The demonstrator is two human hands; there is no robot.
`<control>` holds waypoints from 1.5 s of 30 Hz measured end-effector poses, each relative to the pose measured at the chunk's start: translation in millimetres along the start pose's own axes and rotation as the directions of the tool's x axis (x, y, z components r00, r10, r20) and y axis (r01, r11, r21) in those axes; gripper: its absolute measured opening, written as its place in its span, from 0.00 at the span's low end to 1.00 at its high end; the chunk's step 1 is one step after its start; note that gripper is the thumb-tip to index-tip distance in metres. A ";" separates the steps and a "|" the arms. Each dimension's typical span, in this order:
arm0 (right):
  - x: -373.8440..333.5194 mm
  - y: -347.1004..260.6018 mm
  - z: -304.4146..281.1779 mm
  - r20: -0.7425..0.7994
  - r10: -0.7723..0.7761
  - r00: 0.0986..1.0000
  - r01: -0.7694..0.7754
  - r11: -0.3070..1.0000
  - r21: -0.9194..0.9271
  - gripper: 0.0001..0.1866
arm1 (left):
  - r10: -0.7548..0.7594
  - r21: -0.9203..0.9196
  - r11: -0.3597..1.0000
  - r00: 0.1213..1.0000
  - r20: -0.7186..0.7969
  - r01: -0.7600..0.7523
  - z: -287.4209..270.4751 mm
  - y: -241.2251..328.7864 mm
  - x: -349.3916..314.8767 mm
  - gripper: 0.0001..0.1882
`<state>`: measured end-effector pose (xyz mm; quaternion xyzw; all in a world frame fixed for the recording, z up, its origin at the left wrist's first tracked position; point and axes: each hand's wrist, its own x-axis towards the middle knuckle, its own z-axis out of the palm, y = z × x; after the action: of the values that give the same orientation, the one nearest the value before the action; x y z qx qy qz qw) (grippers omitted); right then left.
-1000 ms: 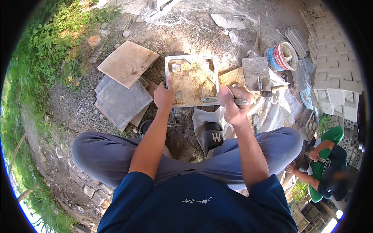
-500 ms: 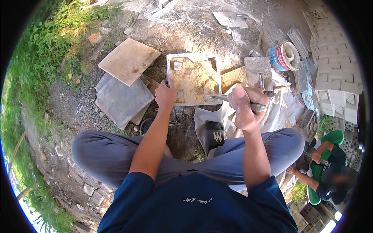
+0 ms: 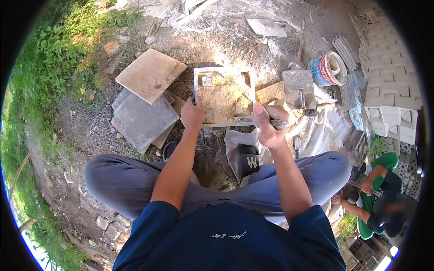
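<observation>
A pale rectangular mould frame (image 3: 253, 90) lies before me, filled with a crumbly yellowish-brown sandy mix (image 3: 224, 95). Small square pieces, such as the one at its upper left (image 3: 207, 81), show within the mix. My left hand (image 3: 193, 114) grips the frame's left side, thumb laid along the rim. Closed round a handle, my right hand (image 3: 271, 125) holds a trowel (image 3: 244, 119) whose narrow metal blade rests at the frame's lower right corner. Part of the blade and most of the handle are hidden by my fingers.
Left of the frame lie a tan square board (image 3: 151, 74) and stacked grey slabs (image 3: 144, 117). To the right are a flat float with a handle (image 3: 298, 86), a paint bucket (image 3: 327, 70) and pale sheeting (image 3: 316, 135). Stacked blocks (image 3: 389, 86) and another person (image 3: 379, 194) are farther right.
My right hand has moved left and down with the trowel, bringing the blade low against the frame's lower right corner. My left hand stays on the frame.
</observation>
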<state>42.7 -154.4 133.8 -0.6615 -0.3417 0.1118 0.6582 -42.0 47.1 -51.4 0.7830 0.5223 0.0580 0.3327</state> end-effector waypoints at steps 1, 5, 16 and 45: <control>1.6 1.2 -1.0 -0.050 0.021 0.999 -0.021 1.000 -0.001 0.26 | -0.010 0.007 1.000 1.000 0.018 0.010 0.5 -1.5 0.6 0.38; 8.7 -41.3 -2.3 -0.019 -0.082 0.996 0.083 0.993 0.081 0.25 | 0.008 0.014 1.000 0.999 -0.049 -0.007 -1.7 -8.5 -1.2 0.38; 4.2 -24.5 -2.0 -0.063 0.075 0.995 -0.069 0.993 0.092 0.26 | -0.033 -0.022 0.999 0.997 0.071 0.034 -14.2 9.5 -5.4 0.41; 14.1 -17.6 2.1 -0.085 0.108 0.991 -0.103 0.992 0.067 0.26 | -0.022 -0.009 1.000 0.999 0.036 0.022 -11.3 2.9 -3.9 0.41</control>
<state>46.5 -146.0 154.5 -0.6621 -0.2732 0.1278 0.6861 -46.4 48.3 -40.0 0.7766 0.5246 0.0425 0.3463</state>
